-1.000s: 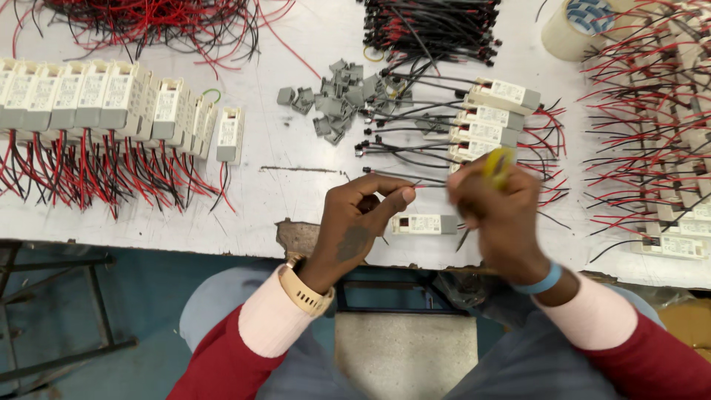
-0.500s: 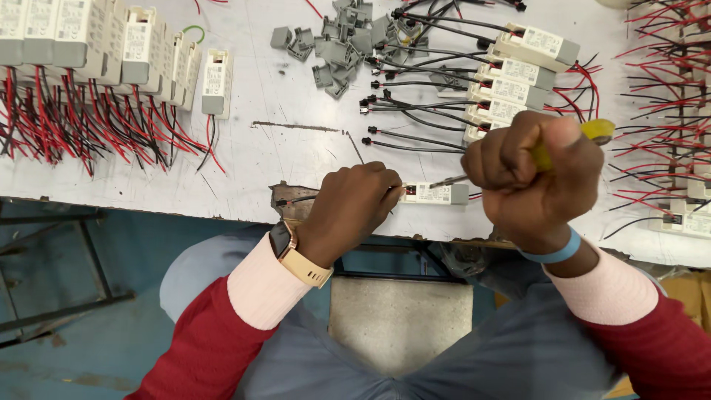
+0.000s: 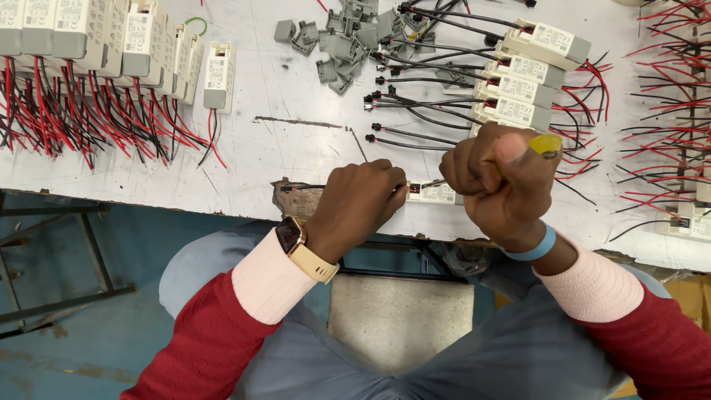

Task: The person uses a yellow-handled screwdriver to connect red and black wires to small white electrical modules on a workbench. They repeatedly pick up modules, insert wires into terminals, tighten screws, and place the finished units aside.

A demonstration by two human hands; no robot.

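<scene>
Right hand: we see the right hand (image 3: 503,181) right of centre, closed in a tight fist around a yellow-handled tool (image 3: 546,144); only the yellow end shows past the thumb, so we cannot tell what kind of tool it is
Left hand: the left hand (image 3: 358,204) sits just left of the fist, fingers curled down and pinched on a small white module (image 3: 433,193) at the table's near edge
Module: it lies flat between the two hands, touching the left fingertips, with the fist just above its right end
Thin wire: a dark lead (image 3: 304,188) runs left from under the left hand over a chipped patch of the table edge
Wrists: a watch with a pale strap (image 3: 296,241) on the left, a blue band (image 3: 535,247) on the right
Above the hands: a stack of white modules (image 3: 522,78) with black leads (image 3: 415,111), and grey plastic caps (image 3: 337,44) at top centre
Upper left of the frame: a row of white modules with red and black wires (image 3: 96,52)
Right edge: more red and black wiring (image 3: 670,81)
Table: a scuffed white top (image 3: 281,148)
</scene>
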